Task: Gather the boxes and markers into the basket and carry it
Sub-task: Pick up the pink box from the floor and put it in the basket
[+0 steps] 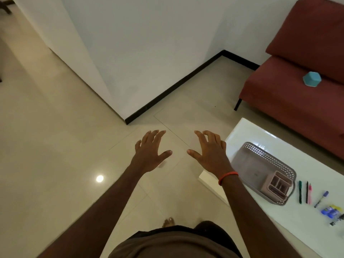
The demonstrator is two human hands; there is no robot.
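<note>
- From the head view, both of the person's bare hands were out in front over the pale tiled floor (55, 146). The left hand (151, 149) and the right hand (208, 153) were spread wide, fingers splayed, palms down, holding nothing.
- The grey perforated plastic basket (270, 155) sat on the glossy white table (260, 135), just to the outer side of the right hand and a little nearer the body than its fingertips. A pink box (277, 185) with divided compartments stood inside the basket at its near end.
- Beyond the basket from the right hand, three slim markers (307, 191), green, black and pink, lay side by side on the table. A blue-capped pen (321, 198) lay apart from them, with small blue and yellow items (331, 211) near the frame edge.
- I judged the gathering barely begun: one box was in, the markers were out.
- The next move called for the right hand to swing outward past the basket and pinch up the thin markers, probably one by one.
- The table corner lay close under the right wrist. There was open floor to the left, and a red sofa (297, 101) closed in the far side.
</note>
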